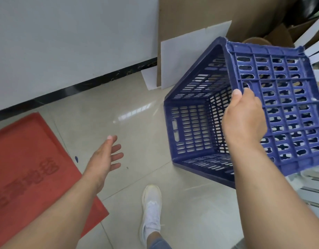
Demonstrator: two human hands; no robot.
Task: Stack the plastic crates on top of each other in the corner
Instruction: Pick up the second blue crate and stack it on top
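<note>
A blue perforated plastic crate (pixel 290 108) hangs tilted in the air at the right, its open mouth facing left and down and its slotted base turned toward me. My right hand (pixel 245 114) grips the edge of that base, thumb on top. My left hand (pixel 106 157) is held out over the floor at lower left, fingers spread, holding nothing. Only this one crate is in view.
A red floor mat (pixel 29 168) with dark lettering lies at the left. White wall with a black skirting (pixel 83 85) runs along the back. Cardboard and white sheets (pixel 187 56) lean at the back right. A white-shoed foot (pixel 151 209) stands on the beige tiles.
</note>
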